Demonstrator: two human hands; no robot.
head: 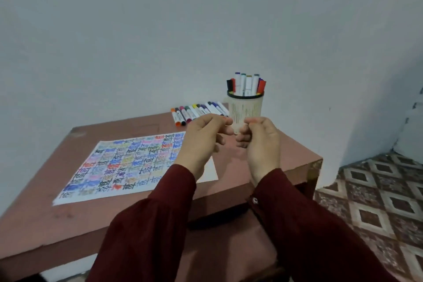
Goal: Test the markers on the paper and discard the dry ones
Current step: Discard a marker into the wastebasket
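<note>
Fingers curled on left hand (201,137) and right hand (261,142); whether pinching anything, couldn't tell. Risk: right hand, close before marker cup (246,110), might topple it.

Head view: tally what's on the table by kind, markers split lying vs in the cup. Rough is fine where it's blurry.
Test paper: 1
Holder cup: 1
Markers lying in a row: about 10, they overlap
Markers standing in the cup: about 8
Total: about 20
</note>
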